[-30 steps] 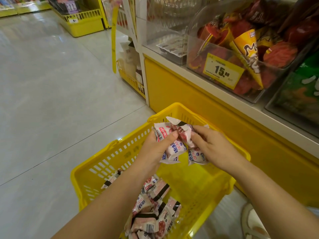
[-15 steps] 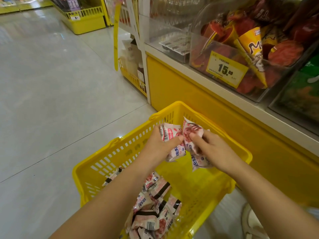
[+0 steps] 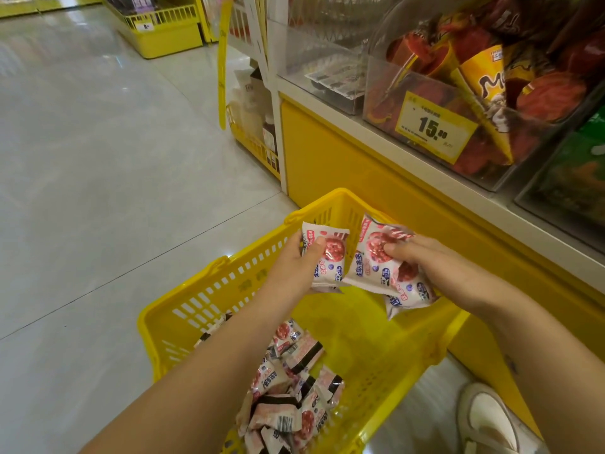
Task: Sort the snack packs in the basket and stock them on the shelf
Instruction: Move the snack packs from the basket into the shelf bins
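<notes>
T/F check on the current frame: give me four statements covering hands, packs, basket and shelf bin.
1. The left hand grips a white-and-pink snack pack. True.
2. The right hand holds nothing. False: it grips packs of the same kind.
3. The yellow basket has been emptied. False: loose packs lie at its bottom.
4. A yellow price tag showing 15 sits on the front of a clear bin. True.

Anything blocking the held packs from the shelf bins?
Nothing visible in the gap. The left hand and right hand hold snack packs over the basket; beyond its rim stand only the front walls of the clear bins on the shelf.
</notes>
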